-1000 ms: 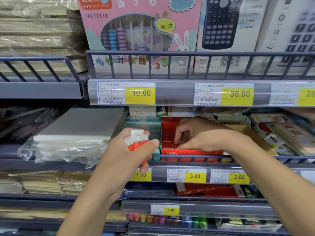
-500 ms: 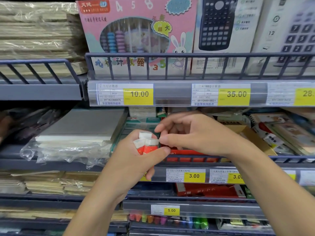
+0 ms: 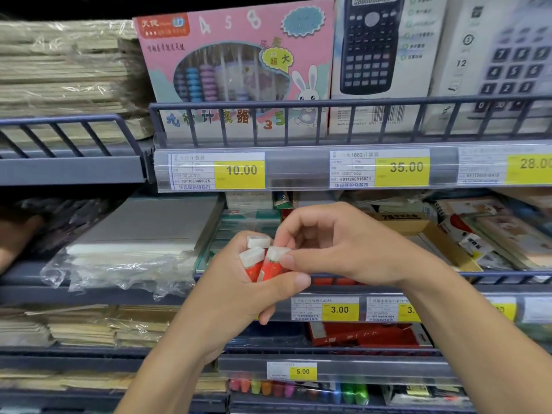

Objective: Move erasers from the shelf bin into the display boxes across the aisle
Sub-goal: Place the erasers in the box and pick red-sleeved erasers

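Note:
My left hand [image 3: 239, 291] grips a small bunch of erasers [image 3: 255, 261], white blocks in red sleeves, held upright in front of the middle shelf. My right hand [image 3: 337, 246] meets it from the right, thumb and forefinger pinching the rightmost eraser [image 3: 273, 259] against the bunch. The red eraser box on the shelf is almost wholly hidden behind both hands; a strip of it [image 3: 328, 281] shows under the right hand.
A grey wire rail [image 3: 493, 274] fronts the middle shelf. Wrapped paper reams [image 3: 134, 243] lie at the left, a cardboard box [image 3: 418, 231] and notebooks at the right. Above stand a pink abacus box [image 3: 236, 70] and calculator boxes [image 3: 379, 55]. Price tags line the shelf edges.
My right hand left the red box on the shelf and came to the left hand, bringing another eraser to the bunch. The left hand rose slightly.

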Demonstrator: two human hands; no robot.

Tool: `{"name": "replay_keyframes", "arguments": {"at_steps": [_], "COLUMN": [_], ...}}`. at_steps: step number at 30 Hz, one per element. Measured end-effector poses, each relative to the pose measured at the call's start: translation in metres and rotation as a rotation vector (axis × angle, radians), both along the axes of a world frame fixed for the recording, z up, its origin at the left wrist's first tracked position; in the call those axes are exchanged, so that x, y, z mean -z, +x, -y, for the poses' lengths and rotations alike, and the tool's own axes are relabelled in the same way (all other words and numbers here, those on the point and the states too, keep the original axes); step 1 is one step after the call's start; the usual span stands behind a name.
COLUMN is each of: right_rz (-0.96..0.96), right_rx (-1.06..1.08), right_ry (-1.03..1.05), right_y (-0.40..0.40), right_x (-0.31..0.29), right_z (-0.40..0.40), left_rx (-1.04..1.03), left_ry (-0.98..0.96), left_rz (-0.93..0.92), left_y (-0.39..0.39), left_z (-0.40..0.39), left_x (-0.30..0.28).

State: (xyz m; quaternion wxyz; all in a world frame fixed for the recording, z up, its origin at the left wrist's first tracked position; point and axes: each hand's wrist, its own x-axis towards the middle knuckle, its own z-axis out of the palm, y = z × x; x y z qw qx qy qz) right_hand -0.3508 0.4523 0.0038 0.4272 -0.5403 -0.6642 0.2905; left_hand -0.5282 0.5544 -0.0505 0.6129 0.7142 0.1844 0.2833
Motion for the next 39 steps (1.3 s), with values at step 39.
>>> {"name": "replay_keyframes", "arguments": {"at_steps": [39], "right_rz": [0.823], "right_rx": [0.336], "right_ry": [-0.418], "right_y": [0.070], "right_x": [0.015], "right_z": [-0.022], "left_rx": [-0.115], "left_ry": [-0.114], "left_rz": [0.064], "left_y": [0.003], "left_z": [-0.009], "left_x": [-0.001]}}
